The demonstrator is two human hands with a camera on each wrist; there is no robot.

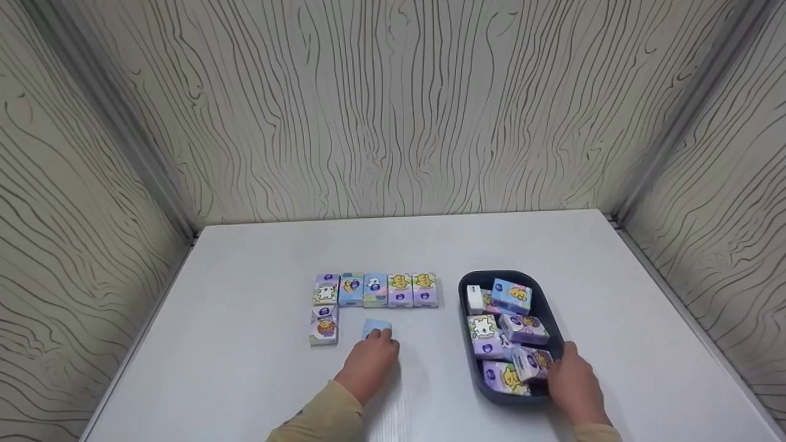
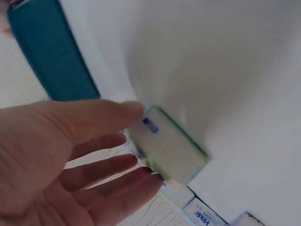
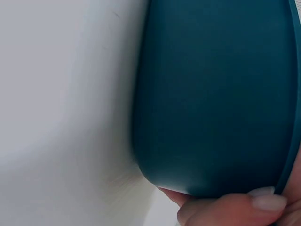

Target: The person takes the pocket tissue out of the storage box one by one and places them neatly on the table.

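Note:
Between the thumb and fingers of my left hand (image 1: 372, 362) is a small light-blue tissue pack (image 1: 376, 327), held just in front of a row of packs. In the left wrist view the thumb meets one end of this pack (image 2: 169, 143), with the fingers along its other side. My right hand (image 1: 576, 382) grips the near right rim of a dark teal tray (image 1: 470, 362). The right wrist view shows the tray's side wall (image 3: 216, 99), with fingertips (image 3: 268, 202) at its lower edge. Inside the tray lie several tissue packs (image 1: 485, 334), jumbled and partly overlapping.
Five tissue packs (image 1: 376, 290) stand side by side in a row on the white table (image 1: 258, 258), left of the tray. Another pack (image 1: 323, 325) sits before the row's left end. Wood-patterned panels (image 1: 393, 110) enclose the table's back and sides.

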